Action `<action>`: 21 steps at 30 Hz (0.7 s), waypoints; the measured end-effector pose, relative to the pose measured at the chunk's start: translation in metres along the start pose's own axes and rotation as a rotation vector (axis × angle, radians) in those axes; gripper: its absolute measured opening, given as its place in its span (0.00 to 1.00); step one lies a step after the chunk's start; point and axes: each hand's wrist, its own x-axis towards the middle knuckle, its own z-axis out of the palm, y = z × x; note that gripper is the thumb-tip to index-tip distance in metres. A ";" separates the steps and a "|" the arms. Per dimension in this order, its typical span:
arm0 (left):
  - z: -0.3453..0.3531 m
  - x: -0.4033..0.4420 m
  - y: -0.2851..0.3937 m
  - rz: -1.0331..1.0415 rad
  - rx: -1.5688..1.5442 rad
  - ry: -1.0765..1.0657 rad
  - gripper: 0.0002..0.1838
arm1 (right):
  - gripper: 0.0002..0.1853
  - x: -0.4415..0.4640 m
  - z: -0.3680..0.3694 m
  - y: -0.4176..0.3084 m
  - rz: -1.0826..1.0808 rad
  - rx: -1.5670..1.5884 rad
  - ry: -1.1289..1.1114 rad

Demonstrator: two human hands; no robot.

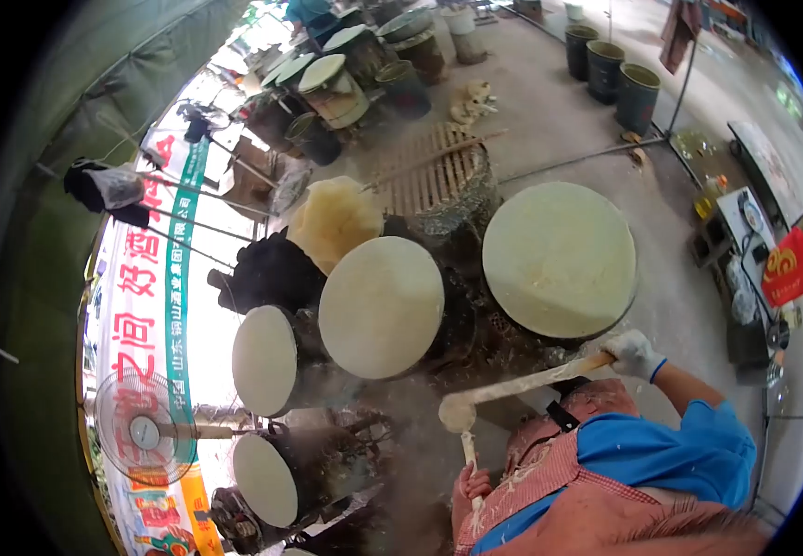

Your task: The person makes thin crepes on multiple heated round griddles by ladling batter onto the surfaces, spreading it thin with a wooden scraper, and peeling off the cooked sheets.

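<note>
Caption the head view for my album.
Gloved right hand gripping a long pale handle, left hand on a short stick, near broad, pale round discs.

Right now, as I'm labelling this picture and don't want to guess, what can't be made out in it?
All in the head view:
Whether the rod in the right hand joins the stick in the left hand: their ends overlap.
The lowest disc: cut off by the bottom edge.
The teal shape: cut off by the top edge.
What lies behind the steam: blurred by it.
The red bag's small print: too small.
</note>
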 end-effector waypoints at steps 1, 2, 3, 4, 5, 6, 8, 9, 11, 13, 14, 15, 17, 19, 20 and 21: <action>0.002 -0.003 0.004 -0.022 -0.005 0.003 0.15 | 0.05 -0.009 0.016 -0.006 0.062 0.095 0.022; -0.005 -0.003 0.012 -0.043 0.009 0.022 0.15 | 0.06 -0.013 0.032 -0.016 0.151 0.141 0.099; -0.008 -0.006 0.017 -0.072 -0.001 0.020 0.15 | 0.07 -0.015 0.050 -0.026 0.240 0.183 0.177; -0.011 -0.008 0.022 -0.100 -0.011 0.018 0.15 | 0.08 -0.012 0.065 -0.036 0.327 0.222 0.258; -0.011 -0.013 0.026 -0.133 -0.047 -0.005 0.15 | 0.09 -0.004 0.073 -0.045 0.440 0.280 0.227; -0.011 -0.018 0.026 -0.163 -0.086 -0.029 0.15 | 0.10 0.006 0.080 -0.052 0.548 0.339 0.196; -0.013 -0.026 0.027 -0.214 -0.099 -0.136 0.16 | 0.11 0.022 0.106 -0.061 0.770 0.500 0.383; -0.012 -0.029 0.030 -0.237 -0.100 -0.191 0.16 | 0.12 0.026 0.106 -0.067 0.869 0.587 0.447; -0.027 -0.030 0.038 -0.223 -0.095 -0.217 0.16 | 0.12 0.032 0.125 -0.066 0.893 0.596 0.484; -0.039 -0.033 0.039 -0.314 -0.080 -0.334 0.12 | 0.12 0.039 0.130 -0.075 0.869 0.552 0.457; -0.045 -0.034 0.040 -0.358 -0.069 -0.394 0.11 | 0.12 0.045 0.131 -0.083 0.832 0.579 0.463; -0.049 -0.039 0.040 -0.392 -0.058 -0.360 0.13 | 0.12 0.058 0.140 -0.090 0.837 0.576 0.444; -0.041 -0.041 0.051 -0.355 -0.031 -0.306 0.17 | 0.12 0.099 0.143 -0.108 0.771 0.616 0.429; -0.034 -0.039 0.049 -0.229 -0.022 -0.264 0.12 | 0.12 0.157 0.168 -0.122 0.665 0.746 0.385; -0.037 -0.040 0.040 -0.169 -0.035 -0.237 0.12 | 0.12 0.191 0.173 -0.128 0.580 0.672 0.456; -0.042 -0.042 0.030 -0.105 -0.051 -0.207 0.15 | 0.11 0.214 0.154 -0.138 0.538 0.794 0.383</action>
